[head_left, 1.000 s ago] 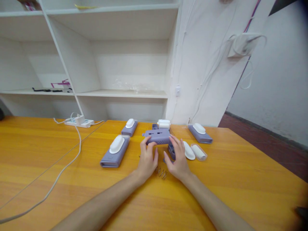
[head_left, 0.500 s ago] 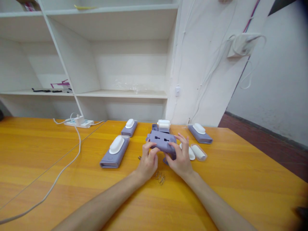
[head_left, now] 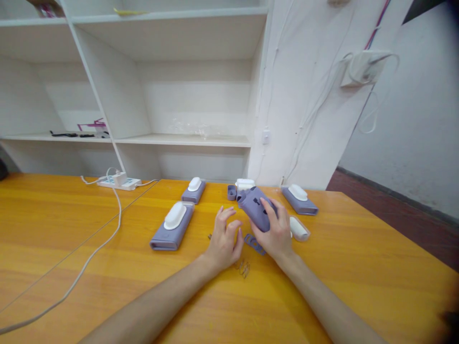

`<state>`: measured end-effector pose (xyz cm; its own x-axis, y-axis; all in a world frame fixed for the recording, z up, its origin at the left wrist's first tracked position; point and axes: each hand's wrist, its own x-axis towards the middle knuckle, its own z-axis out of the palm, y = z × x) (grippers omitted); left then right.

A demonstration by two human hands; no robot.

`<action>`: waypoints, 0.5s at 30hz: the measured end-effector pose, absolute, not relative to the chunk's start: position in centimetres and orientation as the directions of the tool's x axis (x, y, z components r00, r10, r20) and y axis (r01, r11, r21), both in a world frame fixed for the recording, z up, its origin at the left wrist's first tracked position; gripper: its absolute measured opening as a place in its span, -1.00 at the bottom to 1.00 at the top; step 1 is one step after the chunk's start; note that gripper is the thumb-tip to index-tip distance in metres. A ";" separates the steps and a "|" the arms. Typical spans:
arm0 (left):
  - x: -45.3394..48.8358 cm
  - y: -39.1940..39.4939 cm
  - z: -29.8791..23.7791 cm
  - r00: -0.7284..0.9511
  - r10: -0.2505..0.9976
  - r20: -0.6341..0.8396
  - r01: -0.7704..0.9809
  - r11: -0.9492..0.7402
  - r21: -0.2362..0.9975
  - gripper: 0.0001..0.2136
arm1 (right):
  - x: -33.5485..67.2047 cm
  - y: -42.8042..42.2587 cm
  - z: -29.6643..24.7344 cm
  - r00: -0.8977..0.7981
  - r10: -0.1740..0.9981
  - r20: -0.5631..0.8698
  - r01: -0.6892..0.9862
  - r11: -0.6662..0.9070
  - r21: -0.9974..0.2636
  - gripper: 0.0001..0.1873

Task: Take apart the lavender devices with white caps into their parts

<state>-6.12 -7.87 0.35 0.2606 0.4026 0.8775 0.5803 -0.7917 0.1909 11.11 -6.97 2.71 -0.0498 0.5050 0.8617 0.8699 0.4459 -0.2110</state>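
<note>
My right hand (head_left: 275,230) grips a purple plastic housing (head_left: 255,206) with dark keyhole-like slots, tilted above the table. Beside it my left hand (head_left: 225,239) is empty, its fingers curved and spread apart. Between the hands, on the wood, lies a flat purple piece with ring-shaped openings (head_left: 254,243). Thin metal springs (head_left: 244,268) rest just in front of it. A small dark bit (head_left: 210,236), too small to name, shows by my left wrist. Behind the housing are a small purple box-shaped part (head_left: 231,192) and a white-topped part (head_left: 245,184), partly hidden.
Purple units with white oval tops stand at left (head_left: 172,227), back left (head_left: 194,190) and right (head_left: 300,199). A clear-wrapped white piece (head_left: 299,228) lies right of my hand. A power strip (head_left: 119,182) and a white cable (head_left: 116,224) occupy the left. White shelves (head_left: 182,140) rise behind the table.
My left hand has let go of the purple housing and opened. The housing has turned and tilted in my right hand, uncovering the flat purple piece and the small box-shaped part.
</note>
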 end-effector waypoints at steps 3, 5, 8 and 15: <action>-6.1 -8.0 0.6 0.282 0.476 0.833 0.582 -0.775 0.246 -0.70 | 12.4 -6.3 3.7 0.084 0.528 0.845 0.910 0.304 -0.280 -0.28; -6.1 -8.0 0.7 0.308 0.507 0.805 0.580 -0.771 0.264 -0.73 | 13.5 -5.8 4.5 0.156 0.538 0.829 0.931 0.201 -0.306 -0.25; -6.2 -7.9 0.7 0.332 0.521 0.786 0.579 -0.770 0.267 -0.75 | 15.4 -5.4 5.8 0.237 0.557 0.796 0.944 0.064 -0.325 -0.27; -6.3 -7.8 0.6 0.335 0.528 0.780 0.586 -0.765 0.266 -0.76 | 21.7 -5.0 8.4 0.446 0.774 0.449 0.883 -0.299 -0.361 -0.10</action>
